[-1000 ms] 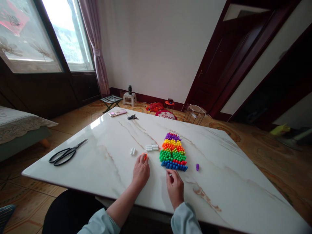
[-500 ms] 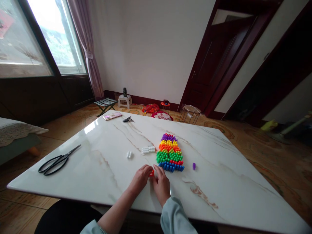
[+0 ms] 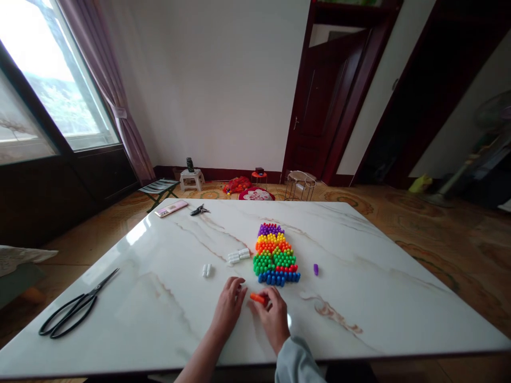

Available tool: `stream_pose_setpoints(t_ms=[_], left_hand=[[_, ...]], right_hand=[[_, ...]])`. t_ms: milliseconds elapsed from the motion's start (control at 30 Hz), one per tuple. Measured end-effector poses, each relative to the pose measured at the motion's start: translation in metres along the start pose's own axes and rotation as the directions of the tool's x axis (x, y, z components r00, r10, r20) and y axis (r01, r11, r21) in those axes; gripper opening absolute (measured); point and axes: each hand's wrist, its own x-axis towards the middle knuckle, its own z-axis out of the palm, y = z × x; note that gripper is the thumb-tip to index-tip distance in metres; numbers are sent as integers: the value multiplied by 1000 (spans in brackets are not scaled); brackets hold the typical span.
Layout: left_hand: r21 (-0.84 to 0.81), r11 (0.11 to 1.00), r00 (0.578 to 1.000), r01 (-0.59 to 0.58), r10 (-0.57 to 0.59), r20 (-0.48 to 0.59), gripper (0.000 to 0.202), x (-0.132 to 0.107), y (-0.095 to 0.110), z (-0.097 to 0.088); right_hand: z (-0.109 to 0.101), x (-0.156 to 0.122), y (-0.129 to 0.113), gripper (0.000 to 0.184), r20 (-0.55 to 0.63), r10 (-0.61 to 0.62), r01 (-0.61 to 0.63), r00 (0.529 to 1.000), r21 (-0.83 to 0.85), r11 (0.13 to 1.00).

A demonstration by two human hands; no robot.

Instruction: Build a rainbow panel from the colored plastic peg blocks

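Hands low on marble table (image 3: 379, 298), near its 6 o'clock edge. Right hand (image 3: 275, 319) pinched at the fingertips on orange peg (image 3: 258, 298), peg lying almost flat close over the tabletop (touching the marble or not: cannot tell). Left hand (image 3: 229, 306) at 9 o'clock of the peg, palm down, fingers loosely bent, grasping nothing; fingertips just beside the peg's end, contact unclear. At 12 o'clock of the peg, near, block of coloured pegs (image 3: 276, 254), banded blue, red, green, orange, yellow, purple from near to far. Lone purple peg (image 3: 315, 269) at 3 o'clock of the block, apart from it. White pieces (image 3: 238, 256) just beside the block's 9 o'clock side; small white pair (image 3: 206, 270) further toward 9. Scissors (image 3: 75, 311) well apart, by the table's 8 o'clock edge. Pink phone (image 3: 171, 208) and small dark object (image 3: 198, 211) at 11 o'clock, near the far edge.
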Motion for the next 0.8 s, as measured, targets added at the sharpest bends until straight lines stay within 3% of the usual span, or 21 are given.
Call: stream_pose_setpoints(t_ms=[100, 233, 300, 400, 567, 800], left_hand=[[40, 998, 999, -42, 42, -7, 20, 1, -4, 2], [62, 997, 999, -49, 49, 7, 19, 2, -7, 3], [58, 997, 999, -47, 47, -4, 20, 3, -7, 3], [55, 997, 998, -46, 48, -30, 20, 4, -7, 3], [58, 997, 998, -50, 53, -47, 20, 5, -9, 3], [76, 996, 998, -49, 52, -43, 20, 6, -8, 4]], right_hand=[[-24, 8, 4, 28, -132, 131, -112, 983, 137, 984], [-66, 48, 22, 45, -261, 274, -202, 926, 271, 941], [-84, 77, 41, 43, -290, 265, -210, 920, 206, 956], [-101, 119, 72, 40, -331, 175, -196, 927, -31, 980], [-101, 169, 107, 32, -234, 181, -230, 955, -202, 952], [-86, 196, 129, 14, -112, 207, -230, 972, -265, 936]])
